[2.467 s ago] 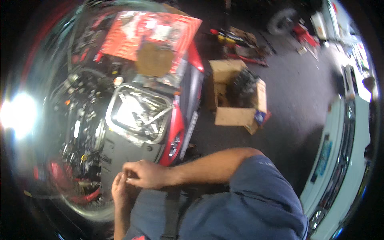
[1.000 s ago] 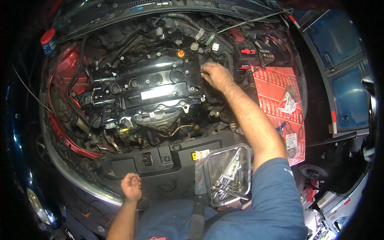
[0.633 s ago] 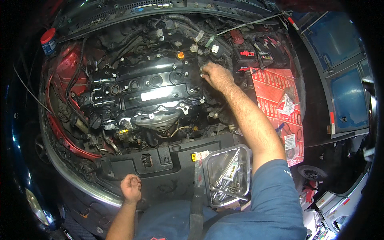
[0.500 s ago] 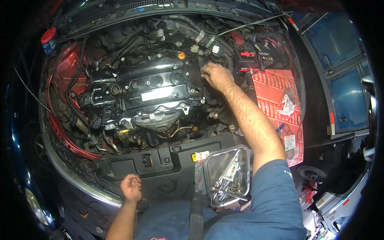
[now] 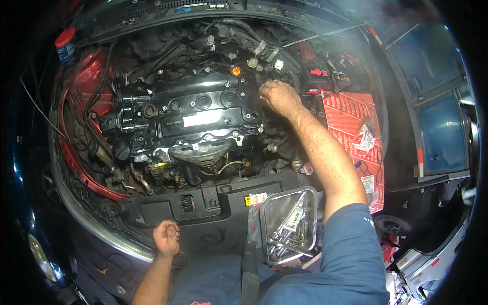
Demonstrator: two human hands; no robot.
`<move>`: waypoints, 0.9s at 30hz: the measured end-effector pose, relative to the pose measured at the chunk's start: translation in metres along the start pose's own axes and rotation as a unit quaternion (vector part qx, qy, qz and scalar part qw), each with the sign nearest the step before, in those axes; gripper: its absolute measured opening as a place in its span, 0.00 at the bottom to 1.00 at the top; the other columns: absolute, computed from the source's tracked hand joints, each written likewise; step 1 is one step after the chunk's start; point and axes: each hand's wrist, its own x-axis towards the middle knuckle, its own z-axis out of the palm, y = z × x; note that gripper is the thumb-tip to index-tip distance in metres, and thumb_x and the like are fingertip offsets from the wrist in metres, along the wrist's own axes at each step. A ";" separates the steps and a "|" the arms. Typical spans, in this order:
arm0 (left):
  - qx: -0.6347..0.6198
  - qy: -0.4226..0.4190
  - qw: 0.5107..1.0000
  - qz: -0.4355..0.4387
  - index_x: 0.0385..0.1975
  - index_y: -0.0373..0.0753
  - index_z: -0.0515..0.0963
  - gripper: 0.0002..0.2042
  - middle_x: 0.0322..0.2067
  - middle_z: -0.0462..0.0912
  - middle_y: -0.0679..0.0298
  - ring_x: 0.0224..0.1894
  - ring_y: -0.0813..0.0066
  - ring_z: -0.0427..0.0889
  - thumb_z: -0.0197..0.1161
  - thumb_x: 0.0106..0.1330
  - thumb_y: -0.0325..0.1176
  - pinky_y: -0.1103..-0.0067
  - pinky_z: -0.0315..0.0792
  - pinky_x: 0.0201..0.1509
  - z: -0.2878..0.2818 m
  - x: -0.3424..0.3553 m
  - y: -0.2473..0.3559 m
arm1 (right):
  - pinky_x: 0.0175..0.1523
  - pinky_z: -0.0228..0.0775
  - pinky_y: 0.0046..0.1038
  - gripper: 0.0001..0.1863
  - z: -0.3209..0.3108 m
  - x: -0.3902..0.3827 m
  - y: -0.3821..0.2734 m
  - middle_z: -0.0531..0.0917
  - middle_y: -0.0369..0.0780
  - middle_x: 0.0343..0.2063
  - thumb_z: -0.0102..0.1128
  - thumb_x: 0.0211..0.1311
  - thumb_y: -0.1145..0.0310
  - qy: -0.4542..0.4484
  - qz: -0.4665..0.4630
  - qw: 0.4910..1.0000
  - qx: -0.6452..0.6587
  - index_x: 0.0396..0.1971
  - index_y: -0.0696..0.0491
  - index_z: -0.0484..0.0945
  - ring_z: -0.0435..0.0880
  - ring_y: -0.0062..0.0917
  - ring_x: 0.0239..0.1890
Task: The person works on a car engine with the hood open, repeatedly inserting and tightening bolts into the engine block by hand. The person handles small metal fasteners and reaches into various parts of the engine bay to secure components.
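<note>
My right hand reaches over the right end of the black engine valve cover, fingers pinched together. Whatever lies between the fingertips, if anything, is too small to make out. An orange cap sits on the engine just left of and beyond this hand, and white wire connectors lie close behind it. My left hand rests with curled fingers near the black front panel, apart from the engine; nothing shows in it.
A metal tray of sockets and tools stands on the front panel by my right arm. Red sheeting with small packages lies at right, below the battery. At far left stands a blue tub with a red lid.
The view has shifted slightly. My right hand stays at the engine's right end, fingers still together. A pale haze now shows at the upper right. The left hand has hardly moved.
</note>
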 end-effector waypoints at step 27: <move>-0.005 0.001 1.000 -0.009 0.26 0.34 0.72 0.18 0.21 0.73 0.67 0.19 0.87 0.67 0.57 0.72 0.43 0.88 0.61 0.21 -0.001 0.000 0.000 | 0.52 0.76 0.42 0.12 -0.010 0.014 -0.012 0.85 0.47 0.40 0.58 0.63 0.62 -0.106 0.177 0.971 0.118 0.42 0.48 0.83 0.83 0.42 0.46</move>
